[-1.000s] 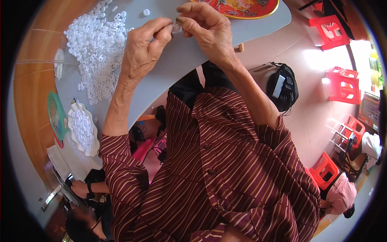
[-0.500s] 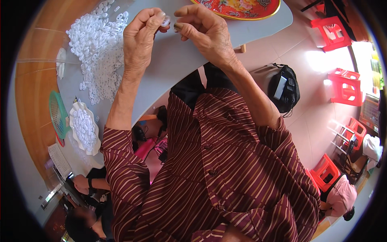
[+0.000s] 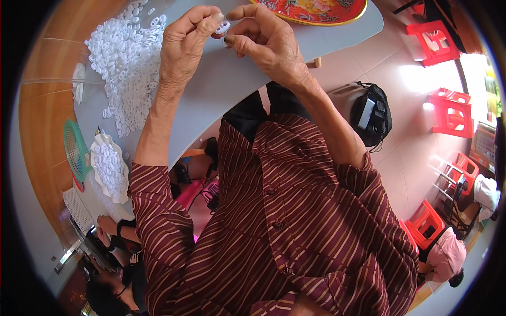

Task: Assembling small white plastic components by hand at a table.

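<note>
My left hand (image 3: 184,45) pinches a small white oval plastic piece (image 3: 223,27) with two holes between thumb and fingertips, above the table. Close beside it is my right hand (image 3: 271,45), thumb drawn toward curled fingers, its fingertips almost at the piece. Something tiny may be in that pinch, too small to name. Left of my hands, a large heap of similar white plastic pieces (image 3: 118,58) covers part of the grey table (image 3: 211,84). Beyond my right hand, a red tray (image 3: 316,20) with a flower pattern and gold rim holds many small grey pieces.
A white scalloped dish (image 3: 125,184) full of white pieces stands at the left, beside a green mesh basket (image 3: 76,150). Another person (image 3: 113,289) sits at lower left. Right of the table are a black drawstring bag (image 3: 371,116) and red stools (image 3: 435,43).
My left hand has turned and risen slightly, so the white piece's holes now show. My right hand has shifted slightly left, nearer the piece. The other person's hands at lower left moved.
</note>
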Tool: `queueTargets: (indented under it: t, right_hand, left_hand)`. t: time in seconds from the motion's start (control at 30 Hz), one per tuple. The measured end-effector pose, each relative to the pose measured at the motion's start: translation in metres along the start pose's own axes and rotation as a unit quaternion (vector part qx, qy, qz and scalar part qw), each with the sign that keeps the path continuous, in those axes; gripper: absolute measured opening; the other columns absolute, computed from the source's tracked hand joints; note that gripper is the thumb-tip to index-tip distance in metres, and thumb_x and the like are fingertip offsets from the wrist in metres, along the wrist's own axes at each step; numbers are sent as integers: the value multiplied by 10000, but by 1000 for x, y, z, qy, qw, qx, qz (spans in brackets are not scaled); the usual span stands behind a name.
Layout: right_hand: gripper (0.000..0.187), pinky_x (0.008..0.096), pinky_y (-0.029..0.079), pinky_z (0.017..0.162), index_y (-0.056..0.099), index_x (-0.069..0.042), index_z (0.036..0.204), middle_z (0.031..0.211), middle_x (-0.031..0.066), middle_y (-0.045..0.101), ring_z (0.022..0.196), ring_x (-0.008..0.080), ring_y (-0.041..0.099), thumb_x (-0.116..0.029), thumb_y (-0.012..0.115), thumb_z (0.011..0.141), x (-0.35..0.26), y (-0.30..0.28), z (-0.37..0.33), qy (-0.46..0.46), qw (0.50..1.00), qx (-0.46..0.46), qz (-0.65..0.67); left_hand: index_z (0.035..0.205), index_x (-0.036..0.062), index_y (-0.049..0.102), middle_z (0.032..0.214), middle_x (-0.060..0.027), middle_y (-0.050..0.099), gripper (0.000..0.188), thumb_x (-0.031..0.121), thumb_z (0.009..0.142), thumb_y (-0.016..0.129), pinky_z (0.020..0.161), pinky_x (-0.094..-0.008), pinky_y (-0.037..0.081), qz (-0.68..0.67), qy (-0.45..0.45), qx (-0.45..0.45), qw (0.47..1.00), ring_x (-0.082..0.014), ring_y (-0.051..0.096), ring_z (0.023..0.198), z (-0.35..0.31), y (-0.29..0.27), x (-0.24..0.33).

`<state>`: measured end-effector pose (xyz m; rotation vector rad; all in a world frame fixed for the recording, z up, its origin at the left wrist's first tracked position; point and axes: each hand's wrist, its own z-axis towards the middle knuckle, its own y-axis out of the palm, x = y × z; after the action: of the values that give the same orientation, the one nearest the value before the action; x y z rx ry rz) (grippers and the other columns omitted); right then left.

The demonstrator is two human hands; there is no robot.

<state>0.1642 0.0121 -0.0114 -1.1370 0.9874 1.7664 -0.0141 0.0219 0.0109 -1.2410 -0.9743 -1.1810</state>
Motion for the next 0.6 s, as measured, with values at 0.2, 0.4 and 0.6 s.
queueTargets:
  t: [0.2, 0.4, 0.6]
  right_hand:
    - [325, 231, 511, 677, 465, 42, 1144, 819, 84, 649, 741, 100, 607, -42, 610, 866, 2, -1, 1, 5, 1000, -3, -17]
    - [331, 231, 510, 699, 460, 43, 1148, 832, 81, 648, 767, 101, 611, -41, 609, 865, 1, -1, 0, -3, 1000, -7, 2]
    - [323, 232, 512, 719, 462, 38, 1148, 857, 84, 648, 805, 107, 622, -36, 603, 867, 3, -1, -1, -3, 1000, -7, 4]
  left_hand:
    - [1046, 44, 659, 814, 57, 609, 238, 211, 875, 658, 556, -163, 338, 1, -13, -20, 1000, -11, 512, 701, 2, -5, 0]
    - [1047, 44, 657, 842, 36, 618, 231, 209, 886, 639, 572, -172, 351, -11, -27, -2, 1000, -43, 509, 692, 2, -3, 2]
    - [1055, 24, 664, 909, -37, 661, 237, 201, 911, 599, 683, -227, 485, -42, -1, -162, 986, -101, 583, 773, 4, -15, 6]
